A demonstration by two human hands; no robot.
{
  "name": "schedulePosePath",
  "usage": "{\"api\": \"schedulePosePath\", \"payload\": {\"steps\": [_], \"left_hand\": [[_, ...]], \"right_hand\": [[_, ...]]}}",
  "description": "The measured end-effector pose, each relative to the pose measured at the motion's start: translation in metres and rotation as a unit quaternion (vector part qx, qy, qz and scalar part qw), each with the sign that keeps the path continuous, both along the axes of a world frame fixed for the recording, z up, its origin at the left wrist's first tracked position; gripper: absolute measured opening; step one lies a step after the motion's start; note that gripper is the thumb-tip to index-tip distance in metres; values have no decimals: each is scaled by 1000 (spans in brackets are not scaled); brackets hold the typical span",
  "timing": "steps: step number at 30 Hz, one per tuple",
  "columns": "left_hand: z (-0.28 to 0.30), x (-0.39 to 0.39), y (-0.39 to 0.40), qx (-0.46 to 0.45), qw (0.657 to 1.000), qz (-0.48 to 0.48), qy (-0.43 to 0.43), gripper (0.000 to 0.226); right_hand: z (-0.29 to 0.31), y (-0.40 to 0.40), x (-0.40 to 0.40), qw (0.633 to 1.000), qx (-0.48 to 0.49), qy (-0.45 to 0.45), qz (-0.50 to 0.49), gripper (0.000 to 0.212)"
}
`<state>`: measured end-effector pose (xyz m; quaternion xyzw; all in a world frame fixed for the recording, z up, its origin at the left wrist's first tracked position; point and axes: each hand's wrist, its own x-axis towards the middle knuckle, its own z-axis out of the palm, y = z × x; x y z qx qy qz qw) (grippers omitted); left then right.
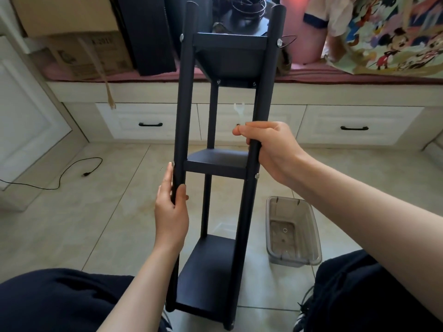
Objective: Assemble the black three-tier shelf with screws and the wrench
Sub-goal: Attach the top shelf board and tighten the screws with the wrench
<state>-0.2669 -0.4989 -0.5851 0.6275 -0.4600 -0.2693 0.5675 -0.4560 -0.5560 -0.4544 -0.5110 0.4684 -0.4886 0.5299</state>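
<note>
Head view shows the shelf [223, 161] standing between your knees, all 3 tiers mounted on its 4 posts. Your left hand [171, 207] wraps the front-left post just below the middle tier; your right hand [268, 149] grips the front-right post just above it, with the pale wrench [239, 111] poking up from that fist. Risk: the wrench could slip out while you handle the frame, or a loose screw [257, 175] could let a tier rack. The clear bin [293, 232] sits right of the shelf.

Left hand [171, 207] gripping post at 7 o'clock, thumb wrapping front, forearm rising from 6. Right hand [268, 149] curling round opposite post near centre, forearm entering from 4 o'clock.
</note>
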Motion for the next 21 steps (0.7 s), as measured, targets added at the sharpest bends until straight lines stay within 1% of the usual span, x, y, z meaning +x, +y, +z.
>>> {"api": "schedulePosePath", "payload": {"steps": [3,5,8,10,11,13,15,17,19,21], "left_hand": [[3,0,0,13,1000,12,13,48],[7,-4,3,25,999,46,8,46],[11,-12,13,19,993,115,-20,45],[14,-22,23,-4,989,140,-56,42],[15,-29,28,-17,989,130,-70,39],[15,-43,36,-31,995,61,-77,32],[14,-57,41,-15,998,-24,-59,26],[11,-69,43,19,996,-84,-24,22],[9,-78,42,51,992,-117,11,19],[8,-83,40,66,989,-124,40,15]], "right_hand": [[1,1,2,1000,2,-2,-1,17],[1,1,4,1000,-1,3,6,19],[0,0,6,1000,1,11,14,21],[0,-2,3,1000,3,20,16,18],[0,-3,1,1000,5,24,16,15],[1,-5,-3,999,10,27,15,11],[2,-6,-4,999,12,31,19,9],[2,-6,-3,999,10,35,22,10],[2,-6,-2,999,10,35,21,9],[3,-6,0,999,13,36,20,7]]}}
